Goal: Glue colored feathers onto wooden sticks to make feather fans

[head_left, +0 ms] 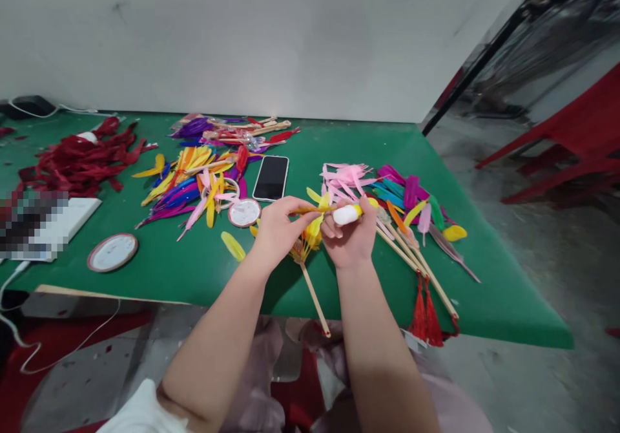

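Between the thumb and fingers of my left hand (278,229) is pinched a thin orange-yellow feather (310,211), lying roughly level. My right hand (352,239) is closed around a small white bottle (345,214) with a yellow end; the bottle lies on its side close to the feather's tip. Just below both hands, a feather fan with yellow feathers (305,247) rests on the green table, partly hidden by them. Its wooden handle (316,300) points toward me past the table edge. A loose yellow feather (233,246) lies left of my left wrist.
A phone (270,178), a round white lid (244,212) and colourful feather bundles (188,178) lie behind and left. Farther left are red ribbons (82,158) and another lid (113,253). Feather fans with wooden sticks (433,278) and red tassels (426,316) lie right, overhanging the front edge.
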Available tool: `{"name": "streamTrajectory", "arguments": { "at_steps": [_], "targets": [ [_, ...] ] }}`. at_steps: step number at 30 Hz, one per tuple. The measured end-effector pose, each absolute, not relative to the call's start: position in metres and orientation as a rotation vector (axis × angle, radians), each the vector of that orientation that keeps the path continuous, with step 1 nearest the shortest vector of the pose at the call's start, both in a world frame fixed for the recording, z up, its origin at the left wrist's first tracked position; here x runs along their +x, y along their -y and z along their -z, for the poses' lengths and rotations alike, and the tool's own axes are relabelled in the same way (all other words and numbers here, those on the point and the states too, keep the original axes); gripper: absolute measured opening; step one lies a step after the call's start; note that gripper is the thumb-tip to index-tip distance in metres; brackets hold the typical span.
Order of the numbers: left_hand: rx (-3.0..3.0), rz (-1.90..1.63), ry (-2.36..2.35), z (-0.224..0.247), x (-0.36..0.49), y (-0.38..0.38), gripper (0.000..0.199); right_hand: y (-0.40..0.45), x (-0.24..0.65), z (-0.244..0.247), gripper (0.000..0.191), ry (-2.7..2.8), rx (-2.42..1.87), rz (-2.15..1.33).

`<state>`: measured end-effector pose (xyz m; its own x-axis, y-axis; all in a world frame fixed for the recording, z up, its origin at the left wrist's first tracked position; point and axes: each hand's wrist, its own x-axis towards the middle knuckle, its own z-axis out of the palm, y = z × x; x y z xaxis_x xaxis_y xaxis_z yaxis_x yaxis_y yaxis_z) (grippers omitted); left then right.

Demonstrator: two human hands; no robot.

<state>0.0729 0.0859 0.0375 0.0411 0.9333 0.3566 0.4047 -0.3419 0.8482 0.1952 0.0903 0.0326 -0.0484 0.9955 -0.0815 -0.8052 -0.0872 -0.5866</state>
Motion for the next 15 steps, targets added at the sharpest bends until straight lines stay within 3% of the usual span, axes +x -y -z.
{"name": "streamTrajectory", "arguments": {
  "at_steps": [8, 15],
  "targets": [
    [2.336, -1.088, -1.325, -0.0344, 0.0611, -0.0892, 0.018, -0.0882, 0.1877, -0.0313, 0.033, 0.566, -0.709, -1.510],
    [2.221, -1.080, -1.404, -0.0342, 0.0670, -0.0856, 0.020, -0.0897, 0.1911, -0.0299, 0.030, 0.544, -0.614, -1.562]
  ]
}}
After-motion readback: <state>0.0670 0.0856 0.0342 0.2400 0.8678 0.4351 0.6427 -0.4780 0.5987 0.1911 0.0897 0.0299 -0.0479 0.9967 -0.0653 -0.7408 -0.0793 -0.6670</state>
